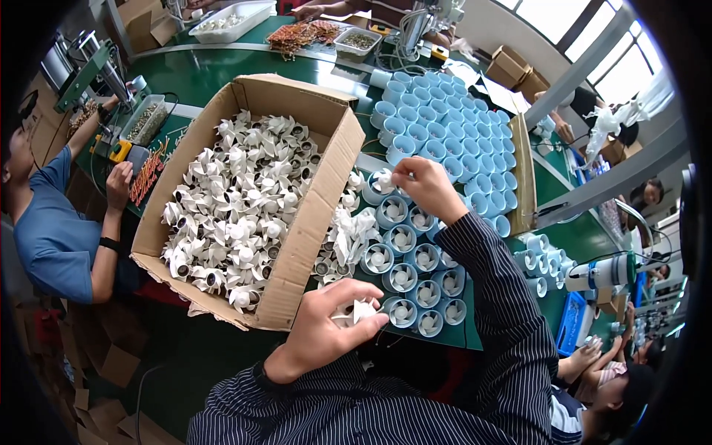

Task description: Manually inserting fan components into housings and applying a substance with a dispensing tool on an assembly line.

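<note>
My left hand, in front of the cardboard box, is curled around at least one white fan impeller. Farther off, my right hand pinches the edge of another white impeller at the mouth of a light blue plastic cup. Toward me from that cup stand several blue cups with impellers seated in them, such as this filled cup. Beyond my right hand are rows of blue cups without impellers. A large open cardboard box on my left holds a heap of loose impellers.
A crumpled white plastic bag and loose impellers lie between box and cups. A cardboard strip borders the cups on the right. A co-worker in a blue shirt sits at left near a press. Other people work around the green table.
</note>
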Tool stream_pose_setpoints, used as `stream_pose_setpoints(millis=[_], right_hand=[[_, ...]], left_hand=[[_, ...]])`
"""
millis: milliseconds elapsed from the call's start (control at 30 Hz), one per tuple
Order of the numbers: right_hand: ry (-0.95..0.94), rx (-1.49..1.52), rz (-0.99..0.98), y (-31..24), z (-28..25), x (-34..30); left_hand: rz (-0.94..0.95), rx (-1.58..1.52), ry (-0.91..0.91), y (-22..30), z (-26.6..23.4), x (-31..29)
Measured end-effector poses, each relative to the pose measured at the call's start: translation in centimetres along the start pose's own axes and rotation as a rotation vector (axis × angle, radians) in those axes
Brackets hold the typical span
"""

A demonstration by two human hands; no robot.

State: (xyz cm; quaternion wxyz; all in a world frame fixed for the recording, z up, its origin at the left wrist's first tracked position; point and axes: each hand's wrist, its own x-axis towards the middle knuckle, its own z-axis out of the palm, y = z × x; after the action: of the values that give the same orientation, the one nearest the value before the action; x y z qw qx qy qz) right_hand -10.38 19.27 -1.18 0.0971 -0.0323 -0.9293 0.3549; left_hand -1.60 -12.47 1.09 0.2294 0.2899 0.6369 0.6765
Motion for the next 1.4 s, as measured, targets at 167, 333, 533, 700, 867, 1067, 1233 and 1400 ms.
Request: stream_pose_setpoints(millis=[167,333,533,700,867,1067,1233,1400], right_hand=[[-0.009,-0.037,-0.065,0.9,1.2,0.7],[-0.04,-0.122,0.018,0.3,1.0,0.7],[-0.051,-0.269,-0.123,-0.9,1.9,0.8],[-0.108,-0.251,-0.105,-0.5,0.6,0.7],[-0.02,-0.145,-0.111,-1.8,-4.2,-3.7],[0.036,0.095,0.074,-7.4,-10.8,-10.3],[0.16,0.185,0.115,-6.6,-13.1,-17.3],[0.138,-0.087,0.164,-5.8,-10.2,-24.4]], left_hand=[[0.218,0.397,0.015,5.3,-3.8,-2.0],[0.217,0.751,0.165,5.3,-8.7,-1.2],[0.106,0.98,0.201,2.8,-12.1,-0.3],[0.049,1.013,0.108,0.9,-13.3,0.4],[0.018,1.134,0.071,1.5,-12.1,1.4],[0.02,1.207,0.145,1.4,-12.2,0.1],[0.173,1.237,0.199,5.0,-9.8,-1.4],[0.271,0.853,-0.099,6.5,-2.9,-4.1]])
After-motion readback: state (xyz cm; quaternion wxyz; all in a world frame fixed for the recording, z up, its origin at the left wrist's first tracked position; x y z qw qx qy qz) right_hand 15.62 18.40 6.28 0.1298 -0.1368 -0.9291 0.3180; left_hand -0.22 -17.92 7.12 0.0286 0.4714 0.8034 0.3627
